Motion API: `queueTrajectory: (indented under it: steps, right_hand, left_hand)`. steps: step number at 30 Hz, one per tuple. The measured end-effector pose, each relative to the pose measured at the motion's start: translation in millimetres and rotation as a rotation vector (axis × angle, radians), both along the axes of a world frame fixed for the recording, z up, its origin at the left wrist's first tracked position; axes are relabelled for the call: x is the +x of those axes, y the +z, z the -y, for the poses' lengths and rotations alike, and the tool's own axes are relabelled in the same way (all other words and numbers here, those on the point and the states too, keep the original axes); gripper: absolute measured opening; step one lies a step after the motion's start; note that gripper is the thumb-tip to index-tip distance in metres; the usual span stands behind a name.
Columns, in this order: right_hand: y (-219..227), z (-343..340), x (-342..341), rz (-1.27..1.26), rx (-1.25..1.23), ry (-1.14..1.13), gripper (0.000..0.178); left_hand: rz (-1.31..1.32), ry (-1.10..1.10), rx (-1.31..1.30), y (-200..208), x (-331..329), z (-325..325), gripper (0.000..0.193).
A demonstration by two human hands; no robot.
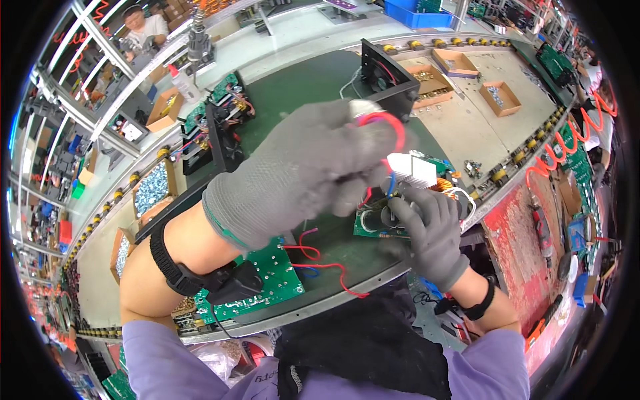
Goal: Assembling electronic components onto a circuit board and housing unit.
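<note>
My left hand (307,163), in a grey knit glove and smeared by motion, is closed over the middle of the green work surface. A red wire (399,130) loops out of its fingers, beside a blurred white piece (365,109). My gloved right hand (432,230) is curled over a green circuit board (370,230) and grips it near a dark cylindrical part. That board carries a white finned heat sink (413,170) and an orange-wound coil (442,185). Under my left forearm lies another green circuit board (270,287) with red and blue wires. My left fingertips are partly hidden.
Open black metal housings (387,80) stand at the back and left. Cardboard boxes of small hardware (500,99) sit on the right; a box of screws (153,190) is at the left. A coiled red hose (560,150) hangs right. Another person (143,30) works far left.
</note>
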State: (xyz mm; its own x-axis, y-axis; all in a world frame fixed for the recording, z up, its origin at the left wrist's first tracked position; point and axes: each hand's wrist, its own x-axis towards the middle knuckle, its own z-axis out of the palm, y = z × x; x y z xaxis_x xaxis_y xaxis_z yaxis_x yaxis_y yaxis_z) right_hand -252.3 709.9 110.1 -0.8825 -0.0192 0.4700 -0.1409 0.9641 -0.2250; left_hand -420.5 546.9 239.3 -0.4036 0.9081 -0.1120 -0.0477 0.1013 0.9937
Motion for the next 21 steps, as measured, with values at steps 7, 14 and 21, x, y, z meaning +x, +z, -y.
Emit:
queueTrajectory:
  steps: [7, 14, 21]
  right_hand:
    - [13.6, -30.0, 26.5, -0.405, -1.030, -0.126, 0.077]
    - [-46.2, -2.1, 24.2, -0.632, -1.509, 0.140, 0.067]
    - [-84.8, -40.0, 61.5, -0.600, -1.769, 0.471, 0.058]
  left_hand:
    - [-1.568, -0.018, 0.835, 58.9, -2.8, -69.1, 0.021]
    - [-1.325, -0.325, 0.440, 96.3, 40.6, -151.4, 0.022]
    - [-1.812, -0.098, 0.794, 101.1, -3.1, -166.9, 0.025]
